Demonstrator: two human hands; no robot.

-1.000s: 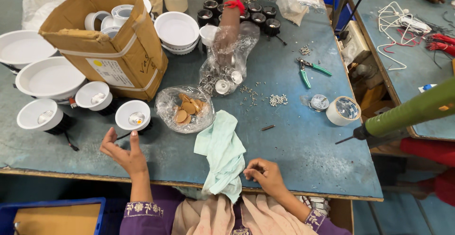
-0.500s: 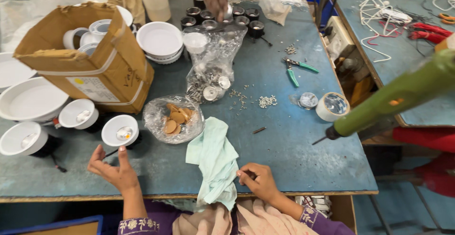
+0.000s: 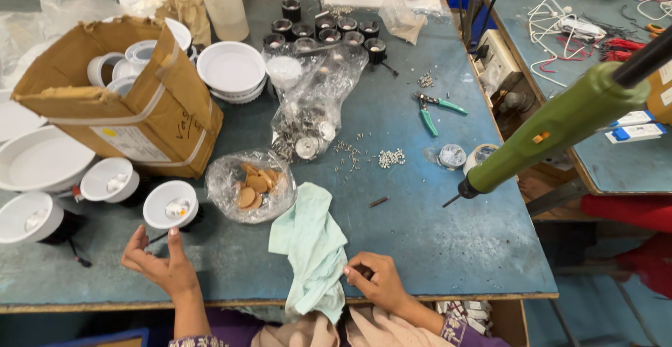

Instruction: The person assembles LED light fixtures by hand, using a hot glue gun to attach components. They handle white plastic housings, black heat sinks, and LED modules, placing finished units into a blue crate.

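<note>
Head view: we see a white round lamp housing (image 3: pixel 171 204) sitting on the blue-green table (image 3: pixel 448 242), just beyond the fingertips of the left hand (image 3: pixel 159 263). That hand lies palm up near the table's front edge, fingers loosely spread and holding nothing; a thin dark wire from the housing runs toward the thumb, and we cannot tell if it touches. The right hand (image 3: pixel 374 280) rests at the table edge, fingers curled around a small dark object (image 3: pixel 363 272) that is too covered to identify. Between the two hands a pale green cloth (image 3: pixel 311 249) drapes over the edge, just beside the right hand's fingers. Behind the cloth sits a clear plastic bag of tan discs (image 3: pixel 250 191), and further back another clear bag of small metal parts (image 3: pixel 313 112). To the left stands an open cardboard box (image 3: pixel 133 109) with more white housings inside. A green electric screwdriver (image 3: pixel 560 126) hangs over the right side, its upper end cut off by the frame.
</note>
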